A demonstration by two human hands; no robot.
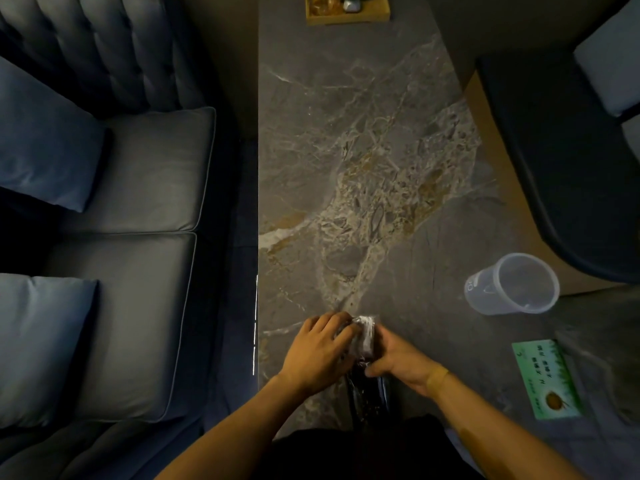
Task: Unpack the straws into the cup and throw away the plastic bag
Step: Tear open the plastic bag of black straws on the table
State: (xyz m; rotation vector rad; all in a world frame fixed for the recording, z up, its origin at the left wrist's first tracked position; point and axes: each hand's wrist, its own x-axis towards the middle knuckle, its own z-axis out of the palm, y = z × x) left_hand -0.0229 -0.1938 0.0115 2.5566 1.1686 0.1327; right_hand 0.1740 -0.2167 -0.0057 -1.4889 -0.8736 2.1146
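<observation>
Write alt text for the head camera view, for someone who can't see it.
Both hands, left hand and right hand, grip a plastic bag of dark straws over a marble table. An empty clear cup stands to the right, beyond a green packet; a blue sofa lies left.

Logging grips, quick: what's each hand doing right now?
Left hand: closed on the bag of straws, top end.
Right hand: closed on the same bag, lower down.

A clear plastic bag of dark straws lies lengthwise near the tabletop's front edge, its crinkled far end bunched up. A translucent plastic cup stands upright and empty, well apart to the right.
</observation>
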